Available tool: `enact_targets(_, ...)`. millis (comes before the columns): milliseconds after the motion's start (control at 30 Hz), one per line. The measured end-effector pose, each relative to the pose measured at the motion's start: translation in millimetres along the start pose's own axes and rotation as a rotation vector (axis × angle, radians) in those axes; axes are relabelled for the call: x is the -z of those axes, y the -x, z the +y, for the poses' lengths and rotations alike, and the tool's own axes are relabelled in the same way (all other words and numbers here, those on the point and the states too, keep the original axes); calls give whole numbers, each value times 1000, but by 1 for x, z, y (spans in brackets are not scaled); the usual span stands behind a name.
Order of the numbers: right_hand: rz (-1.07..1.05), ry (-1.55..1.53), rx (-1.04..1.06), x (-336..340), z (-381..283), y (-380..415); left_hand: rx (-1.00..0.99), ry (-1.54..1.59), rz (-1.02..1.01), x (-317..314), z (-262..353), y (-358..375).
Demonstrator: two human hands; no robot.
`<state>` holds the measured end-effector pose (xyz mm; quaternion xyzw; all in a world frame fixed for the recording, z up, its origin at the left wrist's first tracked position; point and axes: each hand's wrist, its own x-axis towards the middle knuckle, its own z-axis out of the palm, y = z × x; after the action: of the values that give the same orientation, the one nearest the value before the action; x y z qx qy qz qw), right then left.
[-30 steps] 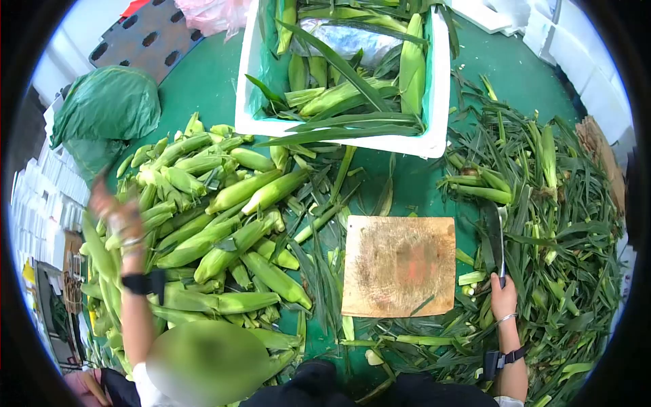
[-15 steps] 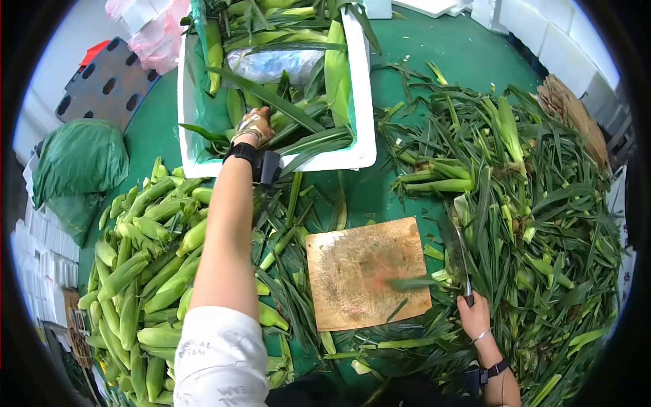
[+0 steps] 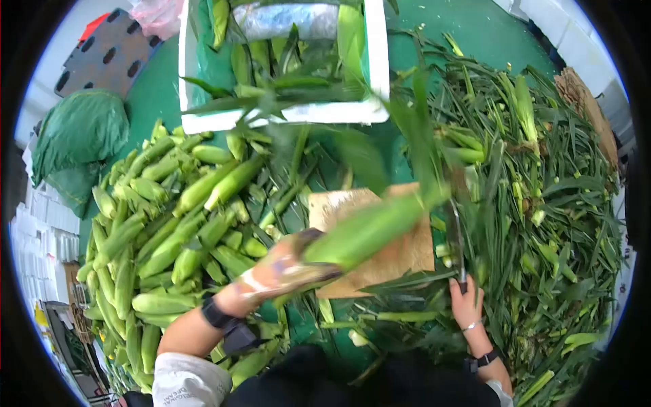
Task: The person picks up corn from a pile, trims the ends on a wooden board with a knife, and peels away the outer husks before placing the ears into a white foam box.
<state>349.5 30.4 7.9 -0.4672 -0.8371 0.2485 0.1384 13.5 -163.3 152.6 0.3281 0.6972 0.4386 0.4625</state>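
Note:
My left hand, in a stained glove, is wrapped round the base end of an ear of corn in its green husk. The ear is raised over the wooden cutting board, its leafy tip pointing right and blurred by motion. In my right hand is the dark handle of a knife, its blade pointing away from me beside the board's right edge. Loose green leaves lie between the board and this hand.
A heap of trimmed corn ears lies on the left. Cut husks and leaves are piled on the right. At the back stands a white foam box with more corn and a plastic-wrapped bundle. A green sack sits at far left.
My left hand has come back from the foam box and now holds an ear of corn above the board. My right hand still grips the knife in nearly the same place.

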Motion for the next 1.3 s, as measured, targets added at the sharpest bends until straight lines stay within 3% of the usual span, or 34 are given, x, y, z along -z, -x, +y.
enact_targets(33,88,113,86,-1,-6,12,42,-160,-110,-14,-19,-14)
enact_targets(100,-143,-191,-172,14,-24,28,55,-200,-81,-41,-80,-35)
enact_targets(167,-168,-156,-148,20,-36,55,57,-376,100,-50,-100,-39)
enact_targets(233,-200,-209,-31,25,-57,61,45,-406,108,-49,-107,-38)
enact_targets(267,-196,-208,123,20,-66,57,-71,-634,122,-52,-107,-33)
enact_targets(367,-240,-91,547,8,-105,32,-28,-838,77,-59,-112,-22)
enact_targets(400,-293,138,544,-6,-110,19,-11,-947,64,-54,-113,-16)
enact_targets(433,-332,297,406,-21,-93,13,-177,-818,244,-54,-107,-11)
enact_targets(500,-330,288,144,-28,-51,-7,-52,-499,131,-38,-120,-2)
enact_targets(533,-320,300,162,-28,-44,-14,84,-340,102,-38,-121,2)
enact_targets(567,-282,216,100,-29,-41,-15,83,-333,117,-35,-128,-2)
enact_targets(633,-229,-60,-54,-26,-52,-12,55,-735,91,-36,-147,-7)
enact_targets(667,-238,-126,-50,-22,-62,-17,-102,-954,254,-46,-127,-12)
enact_targets(700,-239,-197,-43,-17,-72,-24,-245,-926,250,-53,-115,-24)
enact_targets(767,-210,-231,0,3,-101,-32,-327,-1128,245,-81,-135,-56)
enact_targets(867,-28,-617,120,35,-148,-33,-151,-1143,188,-81,-143,-94)
enact_targets(900,30,-745,181,39,-151,-33,-200,-1161,154,-76,-135,-90)
enact_targets(933,66,-740,283,35,-146,-32,-216,-1163,159,-76,-143,-93)
enact_targets(1000,3,-596,274,1,-120,-23,-233,-1175,174,-67,-145,-97)
enact_targets(1033,-60,-446,263,-20,-103,-17,-188,-1132,95,-62,-137,-94)
enact_targets(1067,-293,-405,61,-41,-81,-11,-143,-1083,12,-62,-132,-90)
enact_targets(1100,-396,-381,-70,-43,-69,-6,-148,-1084,7,-61,-126,-84)
enact_targets(1133,-498,-344,-199,-46,-56,-1,-110,-898,-12,-57,-120,-79)
enact_targets(1167,-493,-340,-186,-44,-50,-3,-71,-703,-15,-54,-116,-77)
enact_targets(1200,-417,-287,-203,-45,-42,1,-159,-298,148,-57,-125,-73)
enact_targets(1300,-201,-138,-153,-18,-61,-16,-167,527,193,-48,-80,-56)
